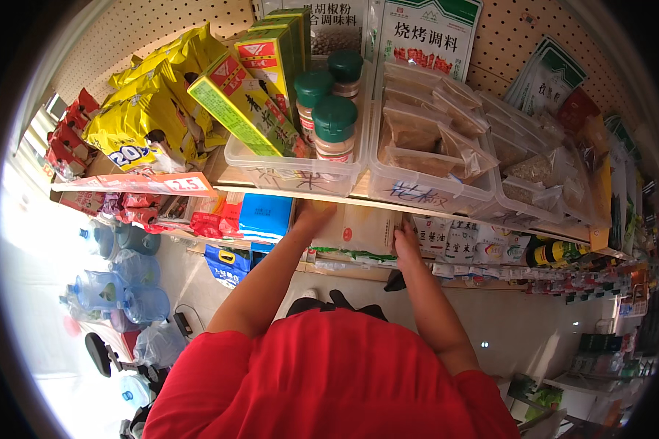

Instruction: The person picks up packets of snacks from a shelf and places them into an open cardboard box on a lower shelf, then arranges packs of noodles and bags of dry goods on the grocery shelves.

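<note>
Both arms reach to a lower shelf, under the front edge of the upper one. My left hand (pixel 314 217) is at the left side of pale, clear-wrapped packs (pixel 357 228), its fingers partly under the upper shelf. At their right side is my right hand (pixel 407 241), thumb towards me and fingers partly hidden. Whether either hand grips the packs or only touches them, I cannot tell. A blue packet (pixel 264 217) lies just left of my left hand. White printed pouches (pixel 461 239) stand right of my right hand.
The upper shelf edge (pixel 417 207) crosses above my hands. On it stand a clear bin (pixel 296 174) with green-capped jars (pixel 335 118) and boxes, a bin of brown spice bags (pixel 434 189), and yellow packets (pixel 143 126). Large water bottles (pixel 96 288) stand at the left on the floor.
</note>
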Motion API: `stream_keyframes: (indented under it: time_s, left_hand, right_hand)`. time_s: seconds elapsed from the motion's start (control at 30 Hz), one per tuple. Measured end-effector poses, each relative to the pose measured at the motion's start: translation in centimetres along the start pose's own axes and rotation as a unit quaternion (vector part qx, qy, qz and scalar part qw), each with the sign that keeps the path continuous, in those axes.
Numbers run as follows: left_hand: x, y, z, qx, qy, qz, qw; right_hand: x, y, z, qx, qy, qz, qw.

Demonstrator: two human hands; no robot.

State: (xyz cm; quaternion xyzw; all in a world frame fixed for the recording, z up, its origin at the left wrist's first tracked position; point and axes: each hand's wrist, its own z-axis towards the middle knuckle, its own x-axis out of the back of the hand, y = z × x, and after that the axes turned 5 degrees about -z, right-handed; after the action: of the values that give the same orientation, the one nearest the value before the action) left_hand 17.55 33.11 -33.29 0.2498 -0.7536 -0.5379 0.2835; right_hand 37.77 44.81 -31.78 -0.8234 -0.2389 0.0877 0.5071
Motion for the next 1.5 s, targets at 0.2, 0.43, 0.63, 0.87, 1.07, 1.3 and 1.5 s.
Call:
stream_keyframes:
  time_s: [0.2,0.43,0.63,0.87,1.07,1.3,1.5]
  left_hand:
    - [0.2,3.0,-1.3,0.118,-0.115,-0.040,0.985]
    - [-1.0,3.0,-2.4,0.047,-0.084,0.071,0.993]
    - [-2.4,-1.1,-2.7,-0.124,0.054,0.152,0.979]
    - [0.7,-2.3,-11.7,-0.126,-0.050,0.161,0.978]
    - [9.4,-3.9,-16.8,0.081,-0.038,-0.148,0.985]
    - [13.0,-4.5,-13.7,0.073,-0.077,-0.224,0.969]
    - [15.5,-4.8,-11.9,0.062,-0.214,-0.165,0.961]
  right_hand:
    - [0.6,-0.1,-0.4,-0.012,0.020,0.058,0.998]
    - [3.4,0.3,0.5,-0.006,-0.004,0.041,0.999]
    - [4.0,0.9,-1.3,0.145,0.055,-0.120,0.981]
    - [4.5,-2.3,-5.4,0.283,-0.005,-0.056,0.957]
    - [-1.6,-3.4,-10.8,0.136,-0.319,-0.015,0.938]
    - [-10.7,2.8,-9.2,-0.010,-0.359,-0.050,0.932]
    - [-16.8,4.8,-7.4,-0.142,-0.258,0.086,0.952]
